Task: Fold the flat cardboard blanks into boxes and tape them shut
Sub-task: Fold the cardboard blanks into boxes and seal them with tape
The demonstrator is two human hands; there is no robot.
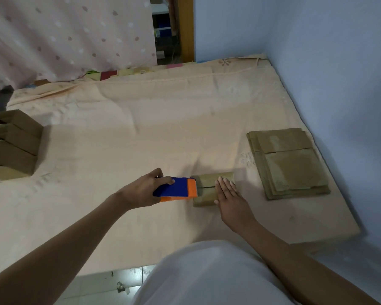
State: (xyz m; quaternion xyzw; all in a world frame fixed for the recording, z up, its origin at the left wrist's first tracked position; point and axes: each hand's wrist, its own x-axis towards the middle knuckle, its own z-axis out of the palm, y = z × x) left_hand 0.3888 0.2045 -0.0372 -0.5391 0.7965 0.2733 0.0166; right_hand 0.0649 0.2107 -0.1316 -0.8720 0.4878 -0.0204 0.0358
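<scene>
Mattress [141,133], left hand [141,190] gripping tape dispenser [174,190], box [207,190] edge

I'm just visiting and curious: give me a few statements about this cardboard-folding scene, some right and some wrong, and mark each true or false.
1. The left hand grips a blue and orange tape dispenser. True.
2. The right hand lies flat on the small brown cardboard box. True.
3. The stack of flat cardboard blanks lies left of the box. False: it lies to the right, near the blue wall.
4. The folded boxes sit on the tiled floor. False: they sit on the peach mattress.
</scene>
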